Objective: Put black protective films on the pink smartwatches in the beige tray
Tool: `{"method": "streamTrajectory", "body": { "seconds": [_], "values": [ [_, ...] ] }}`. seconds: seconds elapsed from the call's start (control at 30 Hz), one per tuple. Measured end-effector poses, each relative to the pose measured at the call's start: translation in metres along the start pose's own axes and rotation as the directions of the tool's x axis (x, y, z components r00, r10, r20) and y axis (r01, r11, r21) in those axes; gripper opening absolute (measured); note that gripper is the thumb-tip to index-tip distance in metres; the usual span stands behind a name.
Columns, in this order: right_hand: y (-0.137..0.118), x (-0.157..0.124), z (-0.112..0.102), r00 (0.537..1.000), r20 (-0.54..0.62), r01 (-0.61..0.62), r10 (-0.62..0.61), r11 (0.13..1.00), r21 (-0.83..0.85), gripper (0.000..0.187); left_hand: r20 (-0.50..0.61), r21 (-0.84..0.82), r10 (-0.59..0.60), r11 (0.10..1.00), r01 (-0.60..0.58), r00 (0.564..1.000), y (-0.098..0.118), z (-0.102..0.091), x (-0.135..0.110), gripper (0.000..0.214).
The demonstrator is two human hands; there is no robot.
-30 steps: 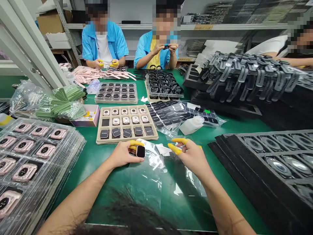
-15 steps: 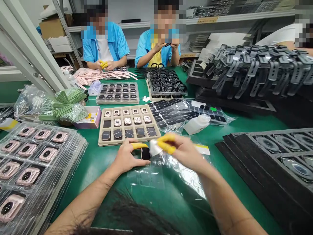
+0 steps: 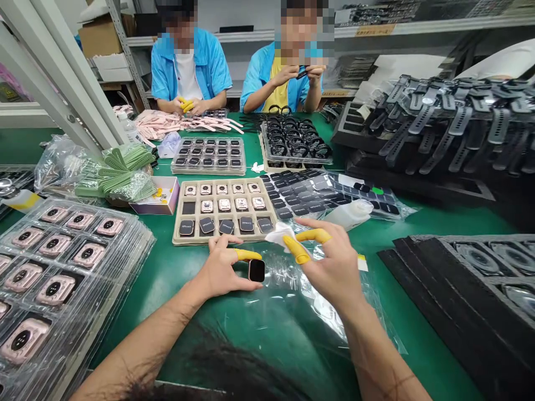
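My left hand (image 3: 223, 268) is closed on a smartwatch case (image 3: 256, 271), thumb below and a yellow-cot finger above, its black screen facing up. My right hand (image 3: 328, 259) pinches a folded white wipe (image 3: 281, 236) between yellow-cot fingertips, up and to the right of the watch and apart from it. Just beyond my hands lies a beige tray (image 3: 178, 239) holding watch cases; its front row shows dark labelled faces, and one slot at the left of the middle row has no watch. Clear plastic film (image 3: 276, 312) lies beneath my right hand.
Stacked clear trays of pink watch cases (image 3: 54, 245) stand at left, black foam trays (image 3: 443, 289) at right. A white bottle (image 3: 351, 213) lies beyond my right hand. Green straps (image 3: 125, 172) and grey-strapped watches (image 3: 455, 120) are farther back. Two co-workers in blue (image 3: 213, 64) sit opposite.
My right hand and the wipe have lifted away from the watch, up and to the right. The left hand keeps its hold on the watch. The whole view has shifted slightly.
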State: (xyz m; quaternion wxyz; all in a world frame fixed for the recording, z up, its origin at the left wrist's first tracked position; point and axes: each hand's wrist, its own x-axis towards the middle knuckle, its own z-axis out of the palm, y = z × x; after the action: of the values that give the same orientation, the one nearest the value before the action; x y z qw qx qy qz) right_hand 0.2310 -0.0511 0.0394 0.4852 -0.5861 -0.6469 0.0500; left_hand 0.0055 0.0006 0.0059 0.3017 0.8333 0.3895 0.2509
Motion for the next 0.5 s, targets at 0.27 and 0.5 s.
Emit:
{"method": "streamTrajectory", "body": {
  "seconds": [0.27, 0.5],
  "values": [
    [0.020, -0.003, 0.010, 0.864, 0.328, -0.491, 0.382, 0.781, 0.385, 0.034, -0.013, -0.004, 0.092, 0.996, -0.092, 0.996, 0.002, 0.003, -0.002, 0.050],
    [0.038, 0.004, -0.019, 0.443, 0.842, -0.687, 0.308, 0.720, 0.098, 0.026, 0.072, -0.464, -0.235, 0.852, 0.241, 0.969, -0.001, 0.006, 0.000, 0.062]
  ]
}}
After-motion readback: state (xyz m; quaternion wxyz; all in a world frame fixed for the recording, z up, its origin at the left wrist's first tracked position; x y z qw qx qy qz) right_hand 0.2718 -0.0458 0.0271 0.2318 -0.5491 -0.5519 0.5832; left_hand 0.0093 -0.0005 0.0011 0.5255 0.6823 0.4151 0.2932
